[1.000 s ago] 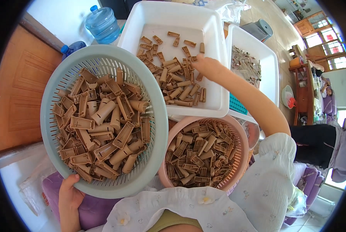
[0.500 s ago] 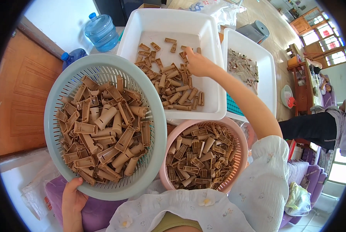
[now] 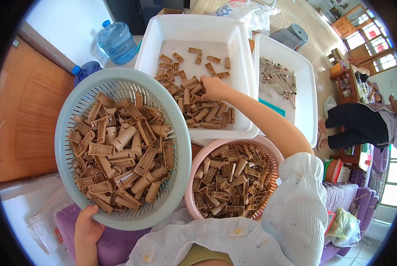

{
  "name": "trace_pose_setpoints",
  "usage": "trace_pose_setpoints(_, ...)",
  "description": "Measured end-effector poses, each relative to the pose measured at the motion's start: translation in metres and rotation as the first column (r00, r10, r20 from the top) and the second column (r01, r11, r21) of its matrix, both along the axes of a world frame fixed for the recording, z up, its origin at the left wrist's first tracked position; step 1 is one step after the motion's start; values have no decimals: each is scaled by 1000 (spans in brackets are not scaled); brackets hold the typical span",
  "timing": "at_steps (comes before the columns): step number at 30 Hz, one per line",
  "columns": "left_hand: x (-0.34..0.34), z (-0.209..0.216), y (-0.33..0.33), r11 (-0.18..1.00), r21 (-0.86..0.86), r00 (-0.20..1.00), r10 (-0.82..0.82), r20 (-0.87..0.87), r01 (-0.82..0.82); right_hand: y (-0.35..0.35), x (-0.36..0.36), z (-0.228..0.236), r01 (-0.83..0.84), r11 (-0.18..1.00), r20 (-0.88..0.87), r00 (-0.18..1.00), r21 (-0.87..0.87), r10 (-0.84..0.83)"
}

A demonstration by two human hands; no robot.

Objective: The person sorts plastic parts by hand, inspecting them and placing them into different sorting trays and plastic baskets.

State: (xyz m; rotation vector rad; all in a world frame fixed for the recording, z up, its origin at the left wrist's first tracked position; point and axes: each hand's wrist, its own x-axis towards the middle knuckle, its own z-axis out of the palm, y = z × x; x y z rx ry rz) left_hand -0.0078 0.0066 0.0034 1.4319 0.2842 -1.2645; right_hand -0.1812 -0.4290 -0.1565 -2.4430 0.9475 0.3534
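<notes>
My left hand [image 3: 88, 223] grips the lower left rim of a large grey-blue plastic basket [image 3: 184, 128]. The basket is heaped with brown trough-shaped plastic pieces [image 3: 123, 139] and tilts toward me. My right hand [image 3: 214, 88] reaches into a big white plastic tub [image 3: 197, 27], low over the pile of similar brown pieces [image 3: 201, 113] there. Its fingers curl down among them, and the fingertips are hidden behind the hand. In front of the tub, a pink basket [image 3: 190, 188] holds many more such pieces.
At right, a second white tub [image 3: 307, 97] contains thin small parts [image 3: 278, 80] and a teal tray [image 3: 271, 106]. Blue water bottles [image 3: 117, 42] stand at the far left beside a wooden door [image 3: 27, 115]. Another person in dark trousers [image 3: 362, 122] is at the right, near a purple sofa [image 3: 360, 204].
My right hand has drawn back toward me and left, from loose pieces onto the main pile. Several pieces now lie uncovered where it was. My left hand keeps its hold on the basket rim.
</notes>
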Motion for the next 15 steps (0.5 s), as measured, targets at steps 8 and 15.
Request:
trace_pose_setpoints(8,0,0,4,1000,20,1000,2,18,-2,-21,-3,67,152,988,18,988,-41,-152)
trace_pose_setpoints(15,-1,1,-2,999,-1,998,-41,42,41,-17,-12,34,110,994,-357,929,9,-100)
